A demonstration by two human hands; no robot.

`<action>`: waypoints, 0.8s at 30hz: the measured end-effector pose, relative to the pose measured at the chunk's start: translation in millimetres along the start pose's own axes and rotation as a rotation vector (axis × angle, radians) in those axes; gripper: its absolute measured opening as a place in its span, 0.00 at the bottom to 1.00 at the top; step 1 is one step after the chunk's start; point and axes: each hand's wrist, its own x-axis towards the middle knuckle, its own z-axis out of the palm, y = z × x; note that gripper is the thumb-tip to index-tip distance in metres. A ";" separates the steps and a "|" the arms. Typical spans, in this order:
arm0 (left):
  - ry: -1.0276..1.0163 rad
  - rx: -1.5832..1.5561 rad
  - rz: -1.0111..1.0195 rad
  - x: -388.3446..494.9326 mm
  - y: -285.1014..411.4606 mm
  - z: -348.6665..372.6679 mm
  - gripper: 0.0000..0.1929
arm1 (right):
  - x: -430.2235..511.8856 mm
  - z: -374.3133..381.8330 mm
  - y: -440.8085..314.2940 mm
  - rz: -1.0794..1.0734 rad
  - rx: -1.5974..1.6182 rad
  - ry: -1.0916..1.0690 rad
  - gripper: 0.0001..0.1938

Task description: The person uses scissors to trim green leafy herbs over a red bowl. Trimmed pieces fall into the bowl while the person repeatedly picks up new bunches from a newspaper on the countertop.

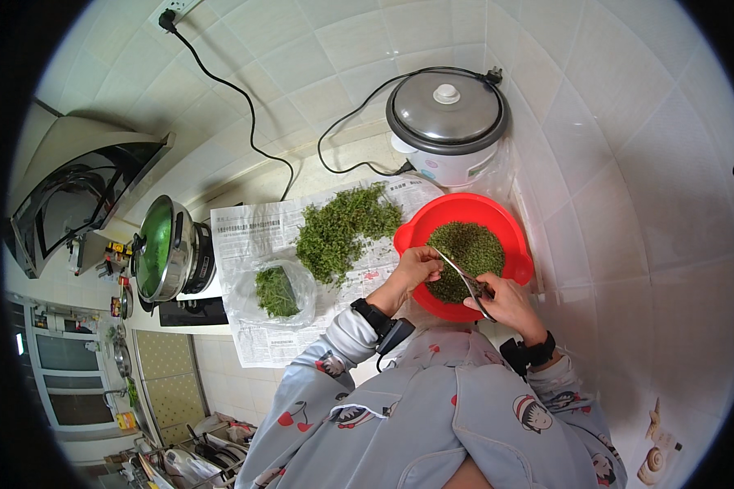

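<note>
My right hand [506, 304] grips a pair of scissors [465, 278] by the handles, over a red plastic basin [518, 229]. Inside the basin lies a heap of small green berries [468, 244] that look like green peppercorns. The fingers of my left hand [417, 269] are pinched together close to the scissor tips, above the basin's left side. Whether a small sprig sits between them is too fine to make out. To the left, a pile of green berry sprigs [336, 232] rests on spread newspaper [251, 229].
A clear plastic bag [306, 299] with green stems [276, 293] lies on the newspaper. Behind the basin stands a rice cooker [446, 122] with its black cord [342, 131]. A lidded pot [159, 247] sits on a cooker at left. Tiled wall [599, 214] rises close on the right.
</note>
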 end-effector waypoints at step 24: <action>-0.006 0.089 -0.086 8.6 -3.6 -5.4 0.07 | 7.3 -5.4 8.0 0.014 0.123 -0.106 0.23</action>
